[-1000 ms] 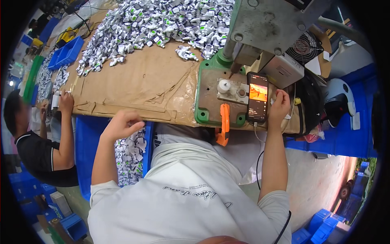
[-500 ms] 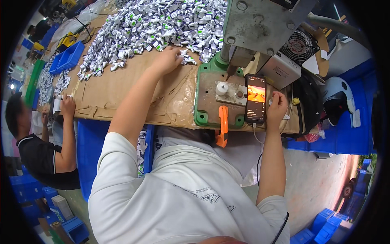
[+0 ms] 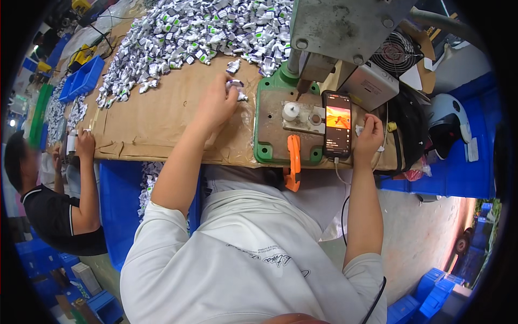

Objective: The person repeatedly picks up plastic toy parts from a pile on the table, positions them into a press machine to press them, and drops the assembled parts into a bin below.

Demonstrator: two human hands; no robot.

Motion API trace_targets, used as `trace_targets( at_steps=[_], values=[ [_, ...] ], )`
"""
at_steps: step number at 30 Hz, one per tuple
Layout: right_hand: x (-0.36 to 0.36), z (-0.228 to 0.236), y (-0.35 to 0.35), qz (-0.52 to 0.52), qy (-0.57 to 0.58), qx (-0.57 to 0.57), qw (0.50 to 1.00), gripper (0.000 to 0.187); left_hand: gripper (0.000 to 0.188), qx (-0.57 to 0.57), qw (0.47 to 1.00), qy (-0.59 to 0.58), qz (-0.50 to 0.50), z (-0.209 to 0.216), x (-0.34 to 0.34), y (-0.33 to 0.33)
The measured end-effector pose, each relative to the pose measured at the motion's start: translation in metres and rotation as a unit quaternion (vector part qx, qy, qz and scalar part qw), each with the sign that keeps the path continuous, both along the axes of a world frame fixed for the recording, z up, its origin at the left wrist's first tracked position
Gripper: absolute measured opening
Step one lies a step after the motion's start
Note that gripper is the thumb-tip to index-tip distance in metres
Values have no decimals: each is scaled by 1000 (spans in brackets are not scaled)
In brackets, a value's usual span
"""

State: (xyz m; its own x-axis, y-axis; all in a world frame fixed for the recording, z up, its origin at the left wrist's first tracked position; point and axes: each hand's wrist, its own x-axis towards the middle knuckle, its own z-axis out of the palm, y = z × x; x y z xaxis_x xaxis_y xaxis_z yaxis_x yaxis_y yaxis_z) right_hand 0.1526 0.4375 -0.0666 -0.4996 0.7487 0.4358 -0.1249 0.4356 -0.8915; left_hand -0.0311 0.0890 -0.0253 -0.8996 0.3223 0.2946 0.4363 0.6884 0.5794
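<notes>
My left hand (image 3: 216,102) is over the cardboard-covered bench, its thumb and fingers closed on a small white and purple plastic part (image 3: 237,87). One loose part (image 3: 233,66) lies just beyond it, in front of a big heap of similar parts (image 3: 199,32), some with green patches. My right hand (image 3: 369,134) rests with curled fingers beside a lit phone (image 3: 338,125); a bit of white shows at its fingertips, too small to name. Between my hands stands a green-based press (image 3: 264,129) with a metal fixture (image 3: 305,120) that carries a round white piece (image 3: 291,111).
An orange handle-like piece (image 3: 293,162) sits at the press's front edge. Behind the phone are a white box (image 3: 372,83) and a fan (image 3: 398,56). A blue bin (image 3: 121,210) stands below the bench at left, near a co-worker (image 3: 59,210). A helmet (image 3: 449,121) lies far right.
My left hand has drawn back from the heap toward me, bringing a part with it. My right hand stays beside the phone, shifted slightly. The head view has moved a little.
</notes>
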Motion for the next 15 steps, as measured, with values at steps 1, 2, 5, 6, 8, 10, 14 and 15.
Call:
trace_targets(
  at_steps=[1,2,5,6,8,10,14,15],
  values=[
    [0,5,-1,-7,7,5,1000,18,23,58,994,-78,-45,3,6,7],
    [1,11,-2,-23,4,-17,1000,18,22,111,977,-161,-83,7,12,15],
    [1,43,-6,-46,61,-29,997,19,21,177,939,-237,-173,13,34,43],
    [-3,59,-5,-53,111,-58,991,19,30,192,933,-239,-188,15,39,51],
    [-3,97,-3,-26,202,-35,978,19,31,191,929,-243,-202,19,45,64],
    [4,141,-1,9,260,-18,965,18,33,186,920,-259,-228,22,48,70],
    [26,244,7,85,375,71,921,29,34,236,905,-255,-247,29,53,75],
    [35,277,8,122,383,103,910,37,33,185,926,-225,-240,32,55,74]
  ],
)
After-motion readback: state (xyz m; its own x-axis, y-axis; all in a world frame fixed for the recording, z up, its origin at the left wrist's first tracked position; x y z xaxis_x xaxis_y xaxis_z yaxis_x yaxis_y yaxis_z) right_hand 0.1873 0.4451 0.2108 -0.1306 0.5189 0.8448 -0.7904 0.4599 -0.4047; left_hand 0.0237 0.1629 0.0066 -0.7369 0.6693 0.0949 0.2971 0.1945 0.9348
